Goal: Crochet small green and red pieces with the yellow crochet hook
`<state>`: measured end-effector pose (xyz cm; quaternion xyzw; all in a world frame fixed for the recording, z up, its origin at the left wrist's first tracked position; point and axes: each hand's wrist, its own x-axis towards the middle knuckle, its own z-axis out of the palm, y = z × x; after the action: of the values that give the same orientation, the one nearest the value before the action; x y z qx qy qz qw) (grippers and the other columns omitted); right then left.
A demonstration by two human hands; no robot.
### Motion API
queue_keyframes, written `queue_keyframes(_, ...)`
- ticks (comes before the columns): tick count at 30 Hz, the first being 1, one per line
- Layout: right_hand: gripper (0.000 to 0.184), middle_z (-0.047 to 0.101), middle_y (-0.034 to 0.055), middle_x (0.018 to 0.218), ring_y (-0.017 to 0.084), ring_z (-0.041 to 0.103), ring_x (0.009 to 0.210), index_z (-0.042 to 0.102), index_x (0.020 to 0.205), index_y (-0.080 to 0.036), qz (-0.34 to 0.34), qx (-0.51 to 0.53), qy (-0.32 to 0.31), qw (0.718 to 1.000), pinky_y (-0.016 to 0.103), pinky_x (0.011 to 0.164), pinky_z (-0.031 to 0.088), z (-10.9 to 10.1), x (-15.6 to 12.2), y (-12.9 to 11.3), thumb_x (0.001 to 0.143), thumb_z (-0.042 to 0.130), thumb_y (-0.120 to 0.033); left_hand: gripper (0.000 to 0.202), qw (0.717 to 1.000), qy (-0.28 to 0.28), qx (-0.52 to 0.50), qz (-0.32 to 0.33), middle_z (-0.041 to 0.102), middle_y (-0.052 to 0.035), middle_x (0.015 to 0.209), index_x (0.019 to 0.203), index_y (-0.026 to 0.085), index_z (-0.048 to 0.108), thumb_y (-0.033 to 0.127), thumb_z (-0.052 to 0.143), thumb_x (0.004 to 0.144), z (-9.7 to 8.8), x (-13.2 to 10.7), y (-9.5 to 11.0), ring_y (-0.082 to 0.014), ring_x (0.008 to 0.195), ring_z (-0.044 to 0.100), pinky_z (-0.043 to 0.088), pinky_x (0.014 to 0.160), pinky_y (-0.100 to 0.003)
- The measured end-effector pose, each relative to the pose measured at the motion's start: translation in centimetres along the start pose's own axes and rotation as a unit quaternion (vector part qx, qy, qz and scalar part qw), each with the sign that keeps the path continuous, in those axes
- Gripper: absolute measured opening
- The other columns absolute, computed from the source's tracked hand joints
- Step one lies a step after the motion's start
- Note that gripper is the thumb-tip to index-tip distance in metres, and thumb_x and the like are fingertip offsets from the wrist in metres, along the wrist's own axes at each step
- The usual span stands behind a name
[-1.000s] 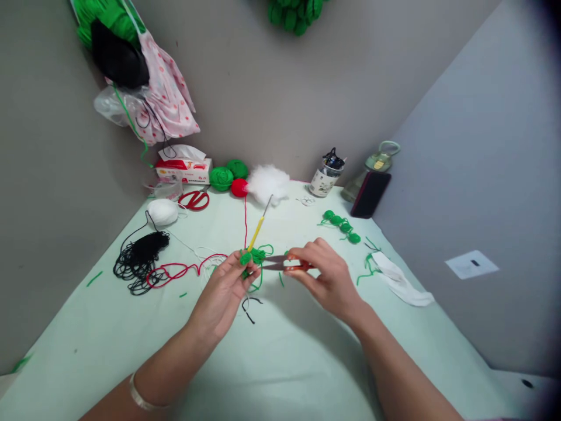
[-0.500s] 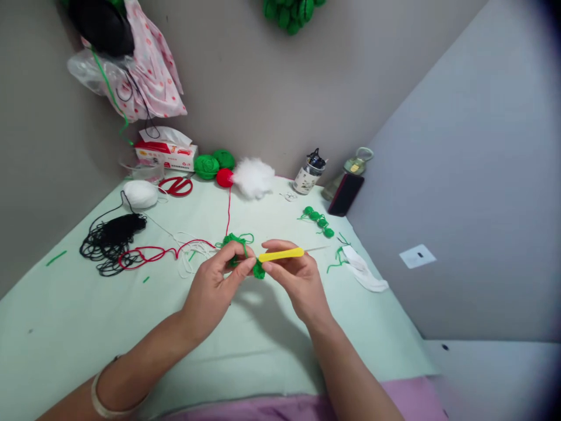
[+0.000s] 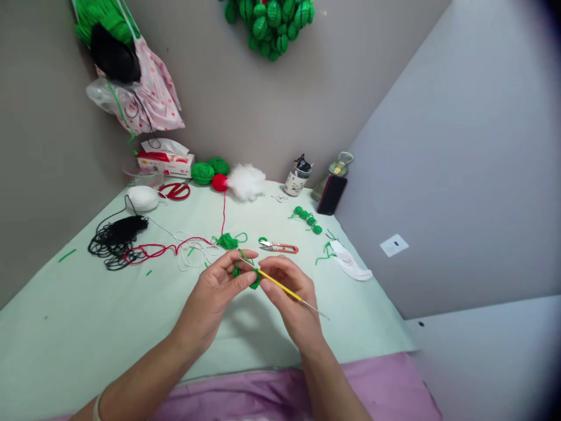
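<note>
Between the fingers of my left hand (image 3: 219,289) is a small green crochet piece (image 3: 255,283), pinched by the thumb, with green yarn running over the fingers. My right hand (image 3: 294,292) is closed on a crochet hook with a yellow handle (image 3: 283,285). The hook's thin metal tip reaches left to the crochet piece; its other metal end points down to the right. Just beyond my hands lie a bundle of green yarn (image 3: 228,241) and thread snips with orange handles (image 3: 283,248). My fingers partly cover the crochet piece.
Black yarn (image 3: 116,240), a white yarn ball (image 3: 142,199) and red scissors (image 3: 175,191) lie on the left. Behind are green yarn balls (image 3: 203,173) and white stuffing (image 3: 246,182). At right are small green balls (image 3: 307,218), a phone (image 3: 332,195) and white pieces (image 3: 350,262).
The view has tilted up and shifted. The crochet hook has swung from nearly level to slanting down to the right. The snips, hidden before, now show beyond my right hand.
</note>
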<state>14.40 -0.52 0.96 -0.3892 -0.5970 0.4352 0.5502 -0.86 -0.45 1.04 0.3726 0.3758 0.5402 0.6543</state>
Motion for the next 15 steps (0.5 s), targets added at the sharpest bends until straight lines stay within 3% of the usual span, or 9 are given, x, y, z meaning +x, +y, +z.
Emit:
queue_keyframes(4, 0.012, 0.069, 0.0033, 0.087, 0.016, 0.065, 0.078, 0.078, 0.096, -0.026, -0.026, -0.002, 0.044, 0.999, 0.029, 0.069, 0.055, 0.0, -0.5, 0.3, 0.089, 0.071, -0.031, 0.036, 1.0, 0.006, 0.004, 0.008, 0.062, 0.0019, 0.083, 0.114, 0.027, 0.074, 0.027, 0.082, 0.079, 0.2, -0.2, -0.1, -0.0149, 0.083, 0.06, 0.046, 0.08, -0.024)
queue_keyframes(10, 0.016, 0.067, 0.001, 0.079, 0.015, 0.062, 0.07, 0.076, 0.088, -0.023, 0.059, 0.083, 0.045, 0.994, 0.029, 0.066, 0.054, 0.2, -0.2, 1.5, 0.078, 0.081, -0.034, 0.042, 0.998, 0.022, -0.041, -0.032, 0.069, -0.0015, 0.087, 0.118, 0.025, 0.074, 0.028, 0.082, 0.078, 0.6, -0.2, -0.1, -0.0165, 0.083, 0.06, 0.047, 0.083, -0.028)
queue_keyframes(15, 0.021, 0.066, 0.0032, 0.084, 0.015, 0.061, 0.069, 0.075, 0.092, -0.022, 0.07, 0.123, 0.064, 0.988, 0.031, 0.069, 0.054, 0.2, -0.4, 2.1, 0.091, 0.066, -0.04, 0.041, 0.998, 0.004, -0.043, -0.047, 0.068, -0.0008, 0.085, 0.12, 0.025, 0.073, 0.029, 0.081, 0.079, 0.6, -0.1, -0.2, -0.0165, 0.084, 0.064, 0.047, 0.086, -0.029)
